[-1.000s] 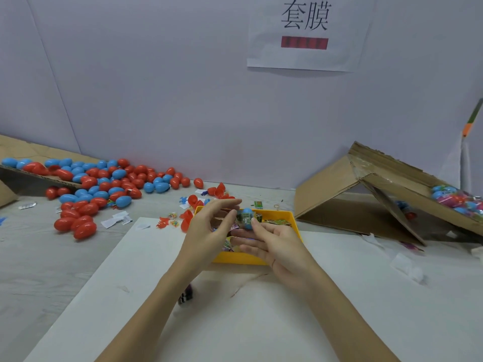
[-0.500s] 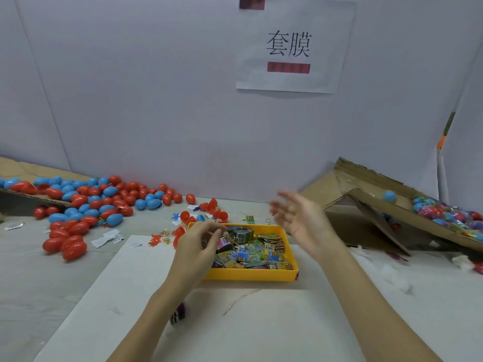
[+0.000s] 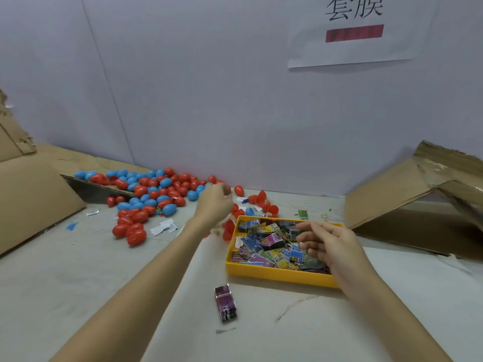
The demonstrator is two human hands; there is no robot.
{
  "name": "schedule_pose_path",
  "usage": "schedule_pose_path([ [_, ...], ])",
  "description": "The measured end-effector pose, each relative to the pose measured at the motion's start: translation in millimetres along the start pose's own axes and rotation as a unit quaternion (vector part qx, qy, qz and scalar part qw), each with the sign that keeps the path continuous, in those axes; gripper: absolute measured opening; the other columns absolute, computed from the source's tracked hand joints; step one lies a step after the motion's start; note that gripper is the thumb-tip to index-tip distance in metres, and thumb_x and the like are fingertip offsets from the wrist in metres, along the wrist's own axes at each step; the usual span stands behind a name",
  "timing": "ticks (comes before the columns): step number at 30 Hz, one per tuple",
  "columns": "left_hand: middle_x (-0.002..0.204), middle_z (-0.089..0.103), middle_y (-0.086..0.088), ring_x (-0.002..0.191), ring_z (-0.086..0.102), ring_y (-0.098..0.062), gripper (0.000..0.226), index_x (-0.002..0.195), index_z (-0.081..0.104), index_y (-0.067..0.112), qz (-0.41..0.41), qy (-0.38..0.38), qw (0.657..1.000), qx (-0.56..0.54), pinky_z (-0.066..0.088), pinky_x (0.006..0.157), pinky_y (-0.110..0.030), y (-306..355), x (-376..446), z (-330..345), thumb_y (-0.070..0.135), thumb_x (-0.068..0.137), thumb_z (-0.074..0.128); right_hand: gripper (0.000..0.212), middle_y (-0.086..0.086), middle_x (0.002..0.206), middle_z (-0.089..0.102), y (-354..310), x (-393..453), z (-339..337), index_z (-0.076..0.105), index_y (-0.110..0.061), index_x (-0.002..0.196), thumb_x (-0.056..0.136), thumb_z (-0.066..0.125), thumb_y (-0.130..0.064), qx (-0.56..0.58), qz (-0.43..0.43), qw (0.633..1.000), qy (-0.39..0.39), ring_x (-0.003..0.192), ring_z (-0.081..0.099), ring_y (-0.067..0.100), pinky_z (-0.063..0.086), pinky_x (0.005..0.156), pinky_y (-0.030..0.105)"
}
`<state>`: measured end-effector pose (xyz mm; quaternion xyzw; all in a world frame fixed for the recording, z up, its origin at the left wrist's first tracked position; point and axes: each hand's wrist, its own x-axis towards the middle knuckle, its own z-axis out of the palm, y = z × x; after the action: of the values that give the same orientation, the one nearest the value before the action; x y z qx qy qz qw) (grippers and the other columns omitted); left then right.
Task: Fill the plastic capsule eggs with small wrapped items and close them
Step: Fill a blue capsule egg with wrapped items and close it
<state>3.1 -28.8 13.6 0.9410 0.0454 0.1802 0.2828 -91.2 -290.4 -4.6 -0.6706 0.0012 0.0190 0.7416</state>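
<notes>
- Left hand (image 3: 214, 202) is reaching toward the right edge of the pile of red and blue plastic capsule eggs (image 3: 154, 198) in the left-middle of the frame; fingers are curling inward, but I cannot tell whether they are holding anything, as the fingertips are facing away and blurred.
- Right hand (image 3: 328, 245) is hovering over the shallow yellow plastic tray (image 3: 274, 274) at centre-right, fingers loosely spread and slightly bent, pinching nothing that shows.
- The tray is holding a jumble of small wrapped items in colourful printed packets (image 3: 269, 244); plenty are remaining.
- Open red egg halves (image 3: 264, 202) are lying just behind the tray's far edge, still unfilled.
- One purple wrapped packet (image 3: 225, 302) is lying loose on the white desk (image 3: 287, 335), in front of the tray's near-left corner.
- Torn brown cardboard sheet (image 3: 407, 197) is leaning at the right of the frame; no eggs are showing on it here.
- Progress judgement: a new cycle is starting, with neither an egg nor an item clearly in hand. Most of the job looks left, judging by the large egg pile and the well-stocked tray; whether the piled eggs are already filled cannot be told.
</notes>
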Motion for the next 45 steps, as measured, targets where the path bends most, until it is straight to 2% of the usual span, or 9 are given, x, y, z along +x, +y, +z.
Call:
schedule_pose_path([
  [4, 0.137, 0.050, -0.014, 0.123, 0.046, -0.034, 0.033, 0.135, 0.059, 0.020, 0.000, -0.052, 0.972, 0.229, 0.043, 0.106, -0.044, -46.2, 43.9, 8.6, 0.022, 0.103, 0.049, 0.032, 0.010, 0.075, 0.075, 4.2, 3.2, -0.3, 0.075, -0.003, 0.100, 0.109, 0.047, -0.016, -0.003, -0.013, 1.000, 0.002, 0.062, 0.069, 0.013, 0.055, 0.055, 0.018],
  [7, 0.142, 0.046, -0.012, 0.127, 0.045, -0.032, 0.036, 0.139, 0.057, 0.019, 0.002, -0.075, 0.964, 0.257, 0.042, 0.109, -0.045, -65.1, 56.4, 19.4, 0.028, 0.106, 0.043, 0.032, 0.010, 0.075, 0.075, 7.7, 7.1, -1.7, 0.075, -0.002, 0.100, 0.108, 0.048, -0.015, 0.003, -0.017, 1.000, 0.000, 0.062, 0.068, 0.013, 0.054, 0.055, 0.018],
  [15, 0.120, 0.056, -0.011, 0.109, 0.054, -0.026, 0.022, 0.117, 0.062, 0.014, 0.030, 0.025, 0.994, 0.105, 0.047, 0.093, -0.033, -49.8, 41.2, 20.6, 0.012, 0.096, 0.066, 0.032, 0.010, 0.075, 0.075, 8.2, 8.5, -1.8, 0.075, -0.003, 0.099, 0.109, 0.047, -0.015, 0.008, -0.016, 1.000, -0.004, 0.062, 0.067, 0.013, 0.055, 0.056, 0.018],
  [18, 0.114, 0.059, -0.007, 0.102, 0.054, -0.022, 0.025, 0.112, 0.057, 0.017, 0.106, 0.055, 0.992, 0.033, 0.047, 0.086, -0.030, -16.9, 4.5, 12.7, 0.011, 0.092, 0.071, 0.032, 0.009, 0.076, 0.075, 6.4, 5.8, -2.4, 0.076, -0.004, 0.099, 0.109, 0.047, -0.015, 0.009, -0.019, 1.000, -0.002, 0.062, 0.067, 0.013, 0.054, 0.056, 0.018],
  [23, 0.098, 0.065, 0.002, 0.073, 0.063, -0.012, 0.031, 0.123, 0.039, 0.026, 0.159, -0.021, 0.974, -0.159, 0.055, 0.065, -0.025, 44.6, -86.3, 13.7, 0.022, 0.101, 0.061, 0.032, 0.009, 0.077, 0.075, 3.7, 1.1, -1.2, 0.074, -0.004, 0.101, 0.109, 0.047, -0.017, 0.006, -0.021, 1.000, -0.008, 0.063, 0.067, 0.012, 0.054, 0.057, 0.018],
  [26, 0.107, 0.065, 0.008, 0.085, 0.064, -0.003, 0.034, 0.123, 0.035, 0.026, 0.176, -0.057, 0.962, -0.202, 0.052, 0.072, -0.016, 63.1, -124.4, 28.8, 0.028, 0.101, 0.061, 0.029, 0.010, 0.087, 0.077, 2.1, -2.5, 0.2, 0.074, -0.007, 0.105, 0.109, 0.048, -0.020, 0.018, -0.033, 0.999, -0.020, 0.070, 0.070, 0.014, 0.055, 0.059, 0.018],
  [30, 0.119, 0.062, 0.008, 0.107, 0.060, -0.002, 0.028, 0.125, 0.048, 0.022, 0.207, -0.056, 0.956, -0.198, 0.054, 0.087, -0.021, 66.5, -136.2, 39.6, 0.026, 0.100, 0.061, 0.022, 0.007, 0.104, 0.078, 1.7, -6.2, -2.9, 0.073, -0.011, 0.116, 0.105, 0.058, -0.023, -0.012, -0.063, 0.996, -0.058, 0.090, 0.074, 0.018, 0.057, 0.071, 0.022],
  [34, 0.119, 0.056, 0.005, 0.106, 0.056, -0.006, 0.033, 0.126, 0.061, 0.018, 0.251, 0.021, 0.948, -0.193, 0.047, 0.089, -0.012, 62.8, -137.0, 36.2, 0.018, 0.095, 0.070, 0.020, 0.006, 0.107, 0.078, 3.8, -6.8, -5.4, 0.073, -0.012, 0.118, 0.100, 0.065, -0.017, -0.044, -0.081, 0.993, -0.070, 0.097, 0.075, 0.019, 0.059, 0.078, 0.023],
  [45, 0.110, 0.068, 0.001, 0.093, 0.063, -0.004, 0.032, 0.130, 0.060, 0.011, 0.244, 0.030, 0.947, -0.206, 0.053, 0.083, -0.015, 64.7, -147.1, 31.8, 0.019, 0.099, 0.062, 0.025, 0.005, 0.099, 0.077, 5.9, -5.6, -6.4, 0.071, -0.015, 0.119, 0.101, 0.063, -0.030, -0.070, -0.090, 0.990, -0.088, 0.084, 0.073, 0.015, 0.058, 0.073, 0.023],
])
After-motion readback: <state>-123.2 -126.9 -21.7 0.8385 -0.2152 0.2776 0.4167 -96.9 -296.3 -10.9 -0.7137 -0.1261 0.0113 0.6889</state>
